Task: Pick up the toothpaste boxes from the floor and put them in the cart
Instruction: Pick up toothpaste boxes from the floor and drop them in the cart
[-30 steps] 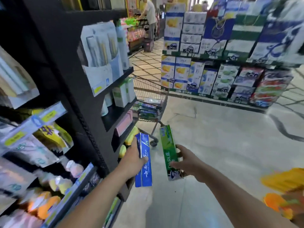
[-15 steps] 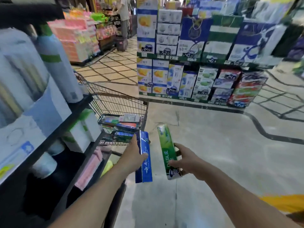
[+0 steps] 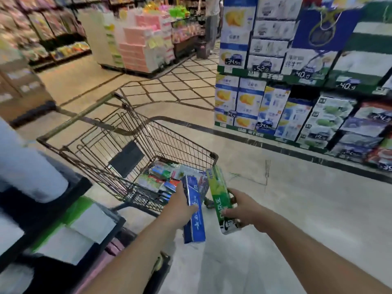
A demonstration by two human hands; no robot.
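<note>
My left hand [image 3: 180,205] grips a blue toothpaste box [image 3: 194,211], held upright just in front of the cart's near corner. My right hand [image 3: 241,207] grips a green toothpaste box [image 3: 220,198] beside it, also upright and slightly tilted. Both boxes hang above the floor, at the near right edge of the wire shopping cart [image 3: 131,132]. Several toothpaste boxes [image 3: 161,177] lie in the bottom of the cart's basket.
A black shelf unit [image 3: 53,219] with white and green packages stands close on my left. Stacked cartons with price tags [image 3: 275,107] line the right side. Pale floor [image 3: 297,209] stretches to the right. A pink product stack [image 3: 140,47] stands far ahead.
I have moved forward past the shelf; the cart is now close and fully in view. Both hands still hold their boxes, now at the cart's near edge.
</note>
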